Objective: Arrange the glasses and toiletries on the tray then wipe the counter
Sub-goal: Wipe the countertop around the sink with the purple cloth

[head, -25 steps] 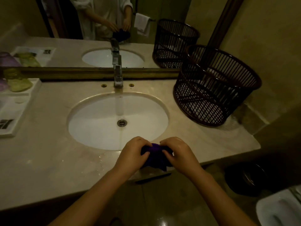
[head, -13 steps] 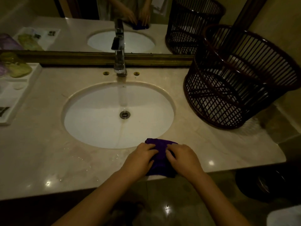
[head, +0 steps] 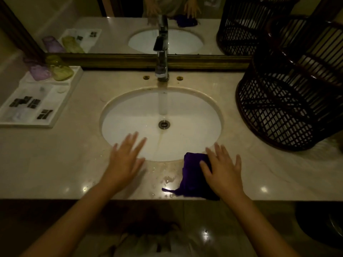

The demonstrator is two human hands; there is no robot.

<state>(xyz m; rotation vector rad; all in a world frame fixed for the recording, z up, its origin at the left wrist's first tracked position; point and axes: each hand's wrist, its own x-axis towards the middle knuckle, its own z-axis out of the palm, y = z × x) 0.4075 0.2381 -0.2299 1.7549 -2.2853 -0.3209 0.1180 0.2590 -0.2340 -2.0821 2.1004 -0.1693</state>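
A purple cloth [head: 191,173] lies on the marble counter [head: 55,164] at the sink's front rim. My right hand [head: 222,171] rests flat on the cloth's right part with its fingers spread. Blurred and holding nothing, my left hand [head: 126,160] hovers open over the rim to the left of the cloth. At the far left a white tray [head: 55,119] holds a purple glass [head: 39,72], a green glass [head: 61,72] and several dark toiletry sachets [head: 27,102].
Water runs from the chrome faucet [head: 162,58] into the white sink [head: 130,117]. Water drops [head: 167,179] lie on the counter left of the cloth. A dark woven basket [head: 278,112] stands at the right. A mirror rises behind the counter.
Both hands held the bunched cloth over the front edge. The cloth now lies spread on the counter; my left hand has let go and moved left, and my right hand has flattened onto it.
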